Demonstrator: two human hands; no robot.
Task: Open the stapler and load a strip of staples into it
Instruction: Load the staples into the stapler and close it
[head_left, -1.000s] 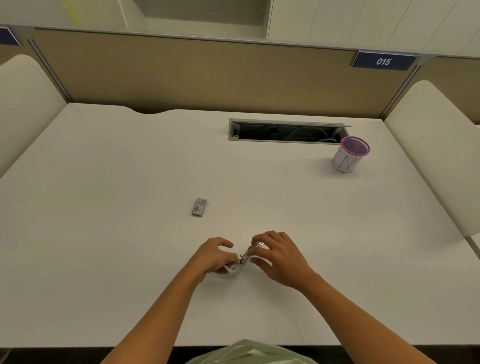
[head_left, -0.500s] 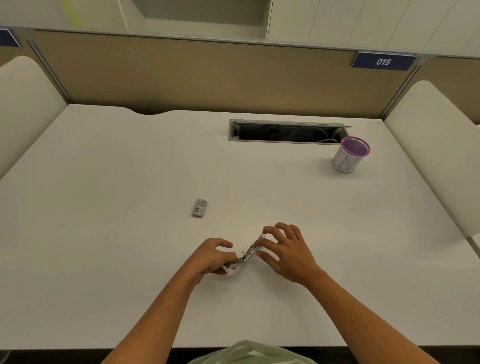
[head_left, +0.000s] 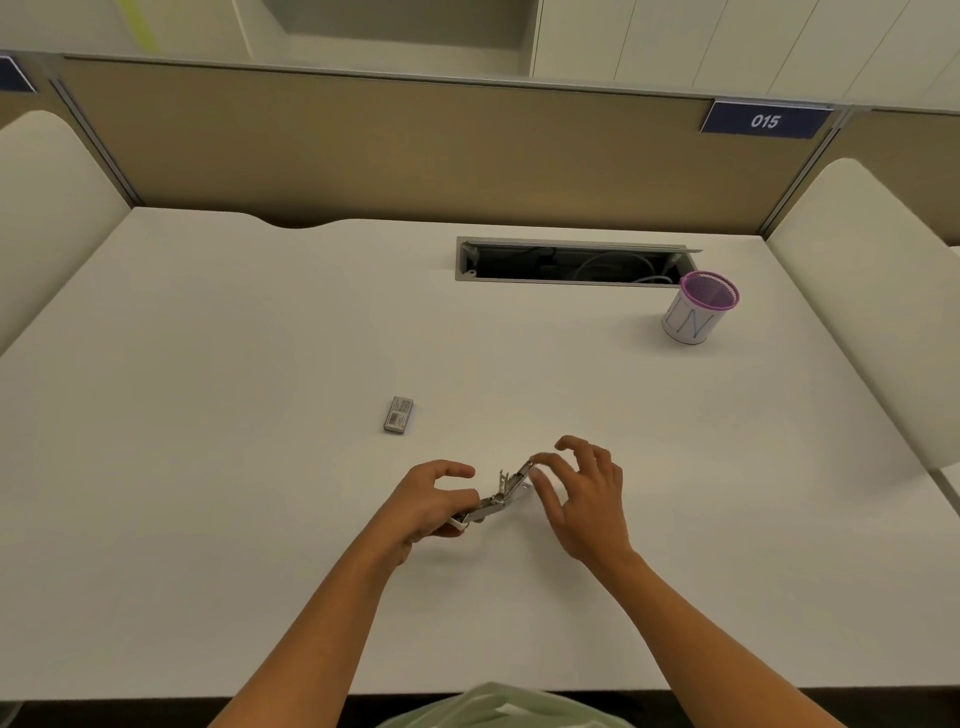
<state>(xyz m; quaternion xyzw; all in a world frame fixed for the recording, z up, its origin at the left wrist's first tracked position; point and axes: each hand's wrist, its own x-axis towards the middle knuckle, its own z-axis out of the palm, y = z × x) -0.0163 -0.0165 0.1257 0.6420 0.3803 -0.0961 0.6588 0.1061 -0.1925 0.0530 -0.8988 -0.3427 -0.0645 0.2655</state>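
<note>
A small white and metal stapler lies swung open on the white desk, its metal channel showing. My left hand grips its near-left end. My right hand pinches the far-right end between thumb and forefinger, the other fingers spread. A small grey staple box lies on the desk to the upper left, apart from both hands. I see no loose staple strip.
A purple-rimmed mesh pen cup stands at the far right. Behind it is an open cable slot in the desk. A tan partition closes the back; cushioned panels flank both sides.
The stapler has swung open wider. My right hand has moved up and to the right with the top part, and its fingers have spread.
</note>
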